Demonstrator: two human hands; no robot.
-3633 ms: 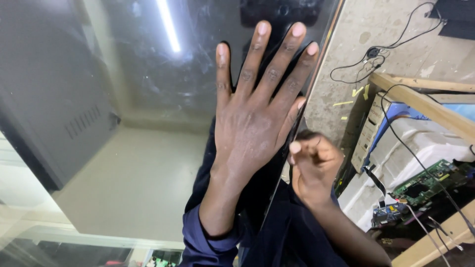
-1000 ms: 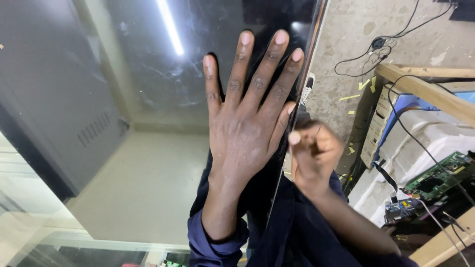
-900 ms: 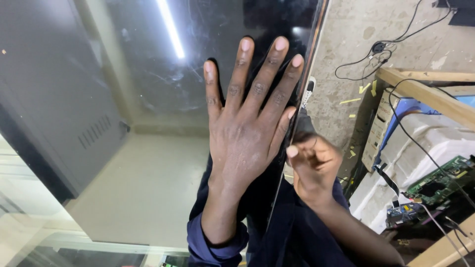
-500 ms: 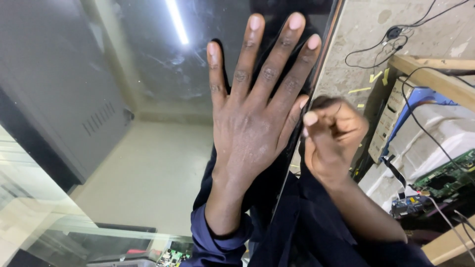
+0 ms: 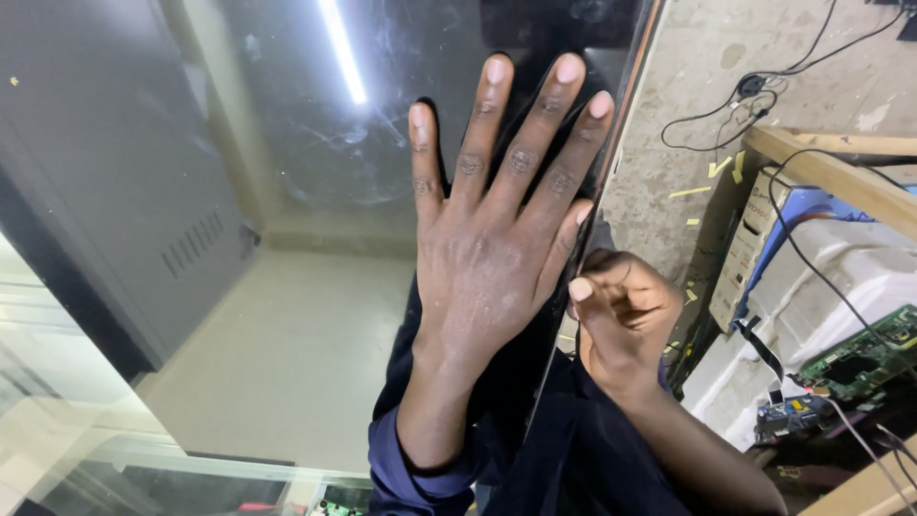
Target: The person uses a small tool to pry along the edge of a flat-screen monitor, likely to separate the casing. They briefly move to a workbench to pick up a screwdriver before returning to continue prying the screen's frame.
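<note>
A large glossy dark screen panel (image 5: 287, 191) fills the left and middle of the view and mirrors a ceiling strip light. My left hand (image 5: 487, 258) lies flat on its glass near the right side, fingers spread, holding nothing. My right hand (image 5: 621, 315) sits just beside it at the panel's right edge (image 5: 630, 86), its fingers curled closed around that edge and the thumb tip up against the rim. Dark blue sleeves cover both forearms.
Right of the panel is a rough concrete floor with black cables (image 5: 755, 96) and yellow scraps. A wooden bar (image 5: 831, 167), a white foam block (image 5: 821, 277), a green circuit board (image 5: 860, 349), a black ribbon cable (image 5: 759, 349) and a small blue board (image 5: 788, 416) crowd the right side.
The view has wobbled slightly. My left hand stays flat on the glass and my right hand stays curled at the panel's edge, shifting only a little along it.
</note>
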